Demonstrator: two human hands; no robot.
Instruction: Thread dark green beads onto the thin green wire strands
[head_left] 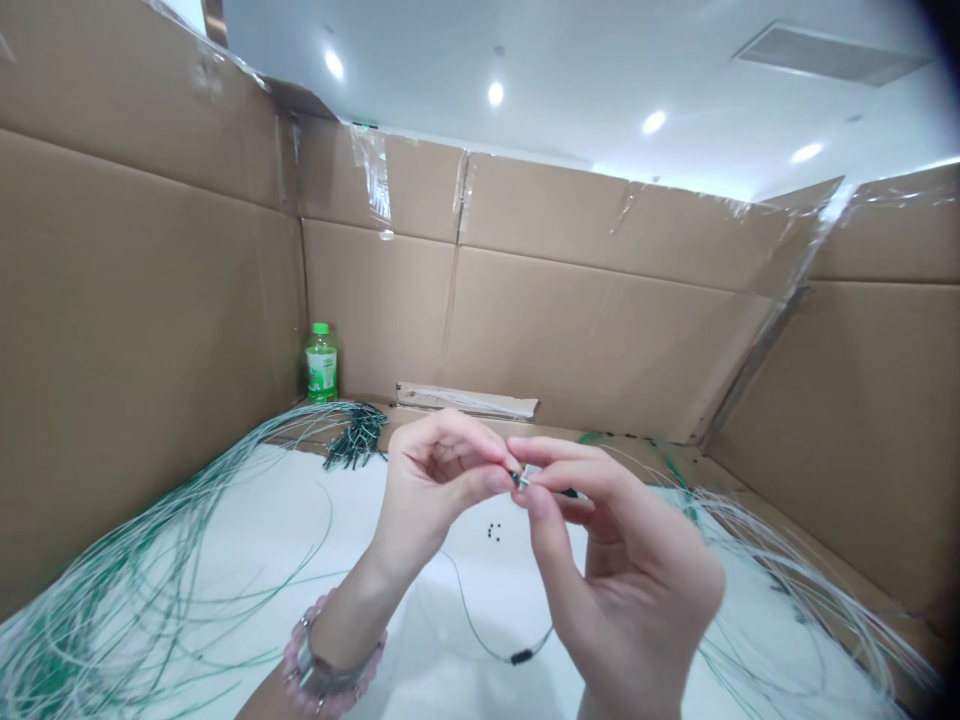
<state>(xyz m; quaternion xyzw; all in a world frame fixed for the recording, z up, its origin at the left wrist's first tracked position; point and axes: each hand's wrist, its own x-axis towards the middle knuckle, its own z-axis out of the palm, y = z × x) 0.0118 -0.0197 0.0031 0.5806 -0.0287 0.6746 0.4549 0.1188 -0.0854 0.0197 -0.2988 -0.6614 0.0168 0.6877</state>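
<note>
My left hand (442, 480), with a pink beaded bracelet and a grey band at its wrist, pinches the tip of a thin green-and-white wire (519, 480) between thumb and forefinger. Fingertips of my right hand (615, 550) close on the same small piece from the other side, so both hands meet over the white surface. The fingers partly hide the wire's tip. Below them, a thin dark cord (469, 610) loops down to a small black cylindrical piece (521, 656) near my right wrist. A few tiny black bits (494, 532) lie beneath the hands.
Bundled green and white wires (150, 550) spread along the left, their dark ends (358, 435) gathered at the back. More loose wires (795, 560) lie on the right. A green bottle (322, 365) stands in the back left corner. Taped cardboard walls (555, 330) surround the white surface (255, 520).
</note>
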